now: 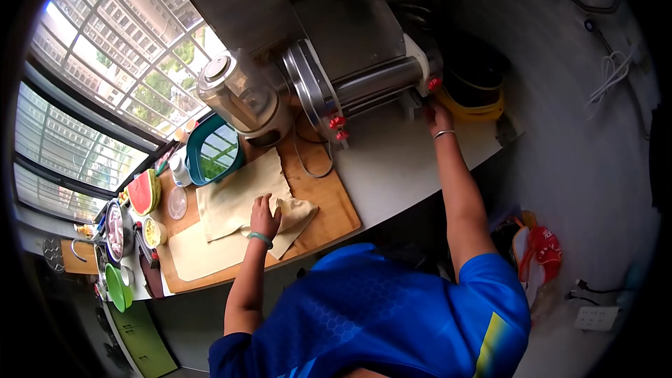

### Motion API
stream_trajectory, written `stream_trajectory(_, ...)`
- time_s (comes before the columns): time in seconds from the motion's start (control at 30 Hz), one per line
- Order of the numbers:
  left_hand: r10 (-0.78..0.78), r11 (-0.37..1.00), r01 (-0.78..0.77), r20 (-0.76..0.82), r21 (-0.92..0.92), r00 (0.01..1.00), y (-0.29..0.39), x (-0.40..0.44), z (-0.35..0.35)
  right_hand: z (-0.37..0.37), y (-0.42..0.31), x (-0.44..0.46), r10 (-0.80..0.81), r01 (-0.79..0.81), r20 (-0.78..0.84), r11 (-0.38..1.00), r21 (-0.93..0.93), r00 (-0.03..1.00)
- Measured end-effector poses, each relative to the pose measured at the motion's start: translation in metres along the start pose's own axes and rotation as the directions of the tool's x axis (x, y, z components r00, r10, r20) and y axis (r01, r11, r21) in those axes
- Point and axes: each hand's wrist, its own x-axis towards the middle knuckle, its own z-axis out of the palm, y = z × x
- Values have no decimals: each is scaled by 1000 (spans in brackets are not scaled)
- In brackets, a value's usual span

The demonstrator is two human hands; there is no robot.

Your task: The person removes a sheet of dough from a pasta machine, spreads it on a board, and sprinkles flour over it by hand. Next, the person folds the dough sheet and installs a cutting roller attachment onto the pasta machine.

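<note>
Blue shirt [364, 308]; dough [231, 199] apparently sheeted, end unflattened; left hand [266, 218] atop, loosely spread; right hand [439, 119] by machine [374, 84], grip hidden.

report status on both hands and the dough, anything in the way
Left hand on dough. Right hand at end of roller machine, grip unclear. Dough on wooden board, bunched by left hand. Cable loop nearby, not across it.

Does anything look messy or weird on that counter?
Yes, a little: the pale dough sheet is bunched up by the left hand, while dough nearby lies flat. A cable also loops onto the wooden board, an odd spot beside food.
</note>
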Motion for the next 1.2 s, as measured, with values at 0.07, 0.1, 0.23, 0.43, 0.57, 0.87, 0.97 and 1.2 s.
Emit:
stream_trajectory(0.07,31,998,-34,-46,-60,998,3,-7,9,-15,-3,4,39,-43,39,995,94,998)
stream_trajectory(0.1,36,993,-41,-52,-110,998,6,-10,15,-15,-9,-10,34,-37,40,995,92,999)
stream_trajectory(0.23,-28,955,24,-12,-295,1000,30,-16,29,11,-61,-67,-160,162,53,987,-27,986)
stream_trajectory(0.43,-20,915,15,-7,-403,1000,54,-11,38,71,-85,-89,-364,344,157,929,138,918)
stream_trajectory(0.57,-22,907,12,-19,-422,1000,53,-16,42,25,-25,-67,-483,485,131,745,-458,866)
stream_trajectory(0.87,-94,842,81,2,-533,996,54,-48,35,51,24,-5,-407,549,652,-351,-758,640)
stream_trajectory(0.97,-121,843,109,12,-526,993,47,-58,31,42,24,12,-421,552,710,-448,-704,564)
stream_trajectory(1.2,-190,815,182,43,-550,981,28,-76,32,35,22,-52,-529,505,642,-399,-766,556)
